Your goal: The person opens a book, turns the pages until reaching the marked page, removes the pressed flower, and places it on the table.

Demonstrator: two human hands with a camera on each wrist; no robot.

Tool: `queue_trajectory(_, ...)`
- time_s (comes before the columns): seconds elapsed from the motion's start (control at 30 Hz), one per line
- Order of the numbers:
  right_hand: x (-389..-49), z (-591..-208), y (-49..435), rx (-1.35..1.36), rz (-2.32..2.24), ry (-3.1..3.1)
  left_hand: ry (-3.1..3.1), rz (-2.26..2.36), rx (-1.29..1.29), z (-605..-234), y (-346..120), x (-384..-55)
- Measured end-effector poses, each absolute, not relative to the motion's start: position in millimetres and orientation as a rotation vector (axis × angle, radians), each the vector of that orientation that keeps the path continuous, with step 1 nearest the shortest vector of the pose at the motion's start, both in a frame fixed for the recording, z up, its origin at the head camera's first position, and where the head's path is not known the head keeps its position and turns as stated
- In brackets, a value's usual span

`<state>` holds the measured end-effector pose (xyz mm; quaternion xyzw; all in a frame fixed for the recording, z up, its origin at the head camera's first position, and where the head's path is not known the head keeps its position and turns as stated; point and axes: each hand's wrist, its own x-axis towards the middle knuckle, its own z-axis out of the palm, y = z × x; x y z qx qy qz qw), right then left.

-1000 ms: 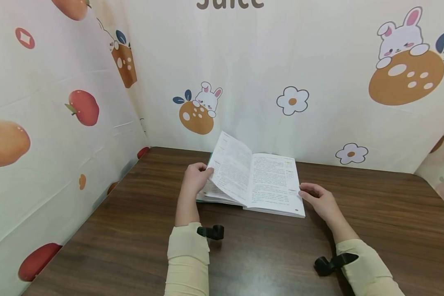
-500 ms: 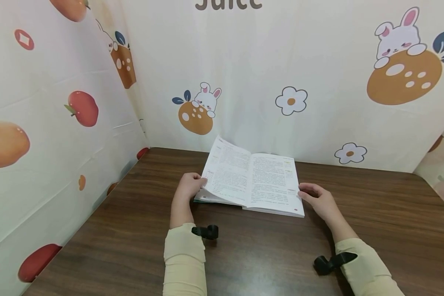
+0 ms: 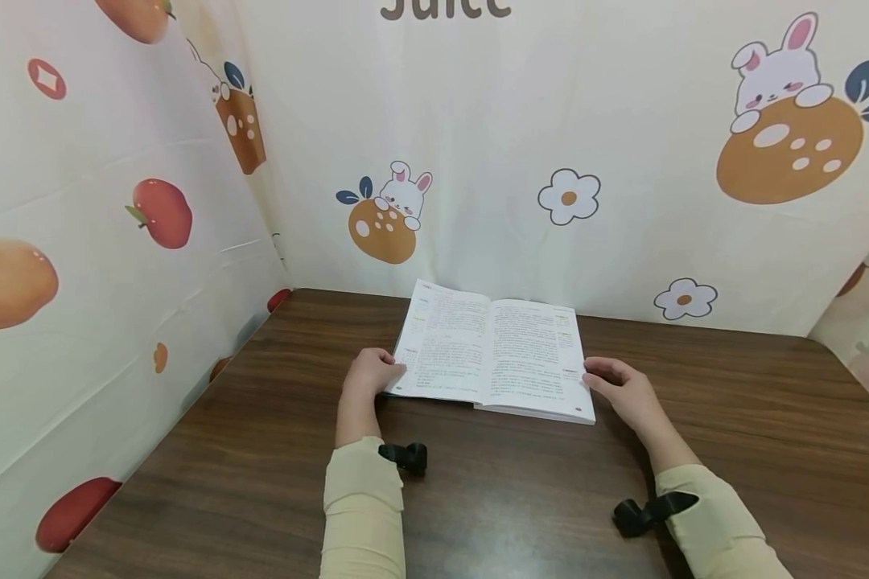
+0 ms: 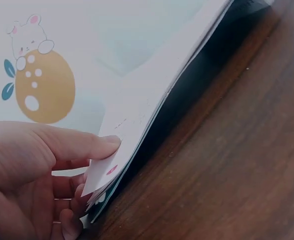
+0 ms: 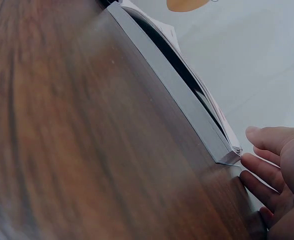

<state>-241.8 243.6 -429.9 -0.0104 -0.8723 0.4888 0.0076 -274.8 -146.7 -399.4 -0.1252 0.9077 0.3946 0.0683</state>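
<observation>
An open book (image 3: 529, 354) with printed white pages lies on the table, both sides spread fairly flat. At its left edge, my left hand (image 3: 371, 371) holds the lower part of the left page (image 3: 445, 342). In the left wrist view the thumb (image 4: 109, 146) lies on top of that page, while the fingers curl at and behind the edge; their contact underneath is partly hidden. My right hand (image 3: 623, 394) rests beside the book's right edge, fingers loosely bent. In the right wrist view its fingertips (image 5: 244, 159) are at the corner of the page block, and the thumb stands apart.
The dark wood-grain table (image 3: 507, 498) extends around the book. Behind it hangs a pale curtain (image 3: 478, 225) printed with rabbits, fruit and flowers, near the book's far edge. Another printed sheet (image 3: 101, 305) stands along the left. Black cameras (image 3: 405, 458) are strapped to both wrists.
The raised left page has come down to the left and now lies flat. My left hand moved left and slightly nearer with it. The right hand has stayed at the right edge.
</observation>
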Motion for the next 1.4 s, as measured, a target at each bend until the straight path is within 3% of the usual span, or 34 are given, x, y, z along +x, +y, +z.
queue_trajectory(0.5,-242.2,-430.8,243.7,-0.024,1.527,-2.72,2.807,1.076,-0.408,-399.8,-138.7,-274.4)
queue_trajectory(0.83,-240.7,-431.5,245.1,-0.01,1.522,-2.718,2.891,0.83,0.069,-404.4,-119.7,-280.6)
queue_trajectory(1.17,-241.3,-430.3,244.7,0.004,1.513,-2.738,2.867,0.816,0.105,-401.0,-116.0,-276.2)
queue_trajectory(1.4,-240.9,-427.3,255.6,0.297,1.437,-2.88,2.903,0.8,0.086,-400.8,-105.6,-279.0)
